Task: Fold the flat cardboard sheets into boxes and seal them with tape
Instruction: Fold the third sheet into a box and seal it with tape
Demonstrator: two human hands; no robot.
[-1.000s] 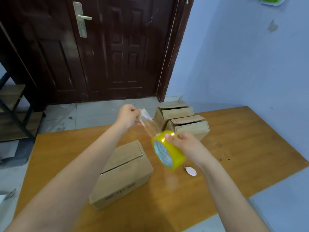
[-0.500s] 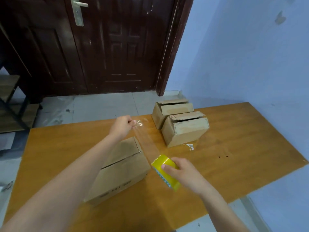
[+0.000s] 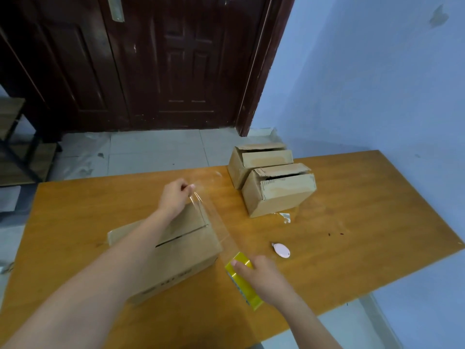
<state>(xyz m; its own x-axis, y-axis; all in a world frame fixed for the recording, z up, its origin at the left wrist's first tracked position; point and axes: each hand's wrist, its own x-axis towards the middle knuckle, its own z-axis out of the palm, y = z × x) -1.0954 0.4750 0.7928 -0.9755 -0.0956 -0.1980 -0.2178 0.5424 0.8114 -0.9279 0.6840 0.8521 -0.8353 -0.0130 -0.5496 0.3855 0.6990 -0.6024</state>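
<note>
while the clear tape strip is being stretched just right of the box seam, crosswise to it, its end is being pinched by the left hand beyond the box, the yellow roll gripped by the right hand.

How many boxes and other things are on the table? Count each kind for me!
Cardboard boxes: 3, one near, two far
Yellow tape roll: 1
Small pink oval thing: 1
Crumpled tape scrap: 1
Total: 6
</note>
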